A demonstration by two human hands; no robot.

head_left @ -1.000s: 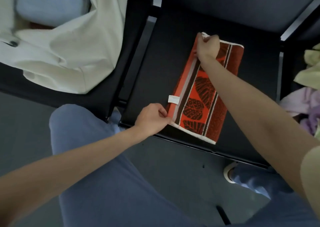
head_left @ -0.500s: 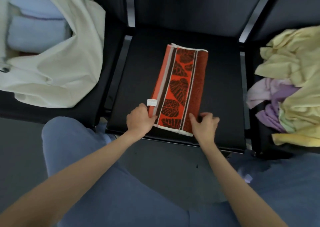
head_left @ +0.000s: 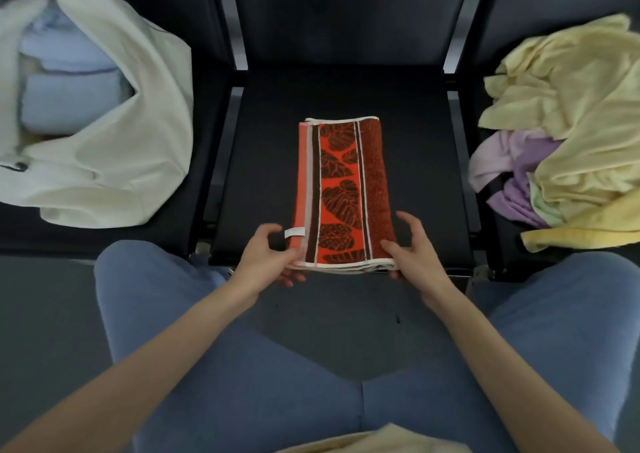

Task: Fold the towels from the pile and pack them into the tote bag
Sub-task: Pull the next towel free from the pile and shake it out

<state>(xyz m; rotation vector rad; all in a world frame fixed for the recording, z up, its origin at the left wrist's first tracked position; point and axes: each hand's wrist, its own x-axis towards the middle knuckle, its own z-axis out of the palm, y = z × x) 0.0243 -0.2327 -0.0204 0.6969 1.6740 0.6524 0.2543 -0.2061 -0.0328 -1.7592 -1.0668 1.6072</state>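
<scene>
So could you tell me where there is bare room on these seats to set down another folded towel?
The middle seat is bare on both sides of the orange towel and behind it. The left seat is crowded by the tote bag, the right one by the towel pile.

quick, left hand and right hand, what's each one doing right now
Left hand: pinching the near left corner of the orange leaf-print towel.
Right hand: pinching the near right corner of the same towel.
</scene>
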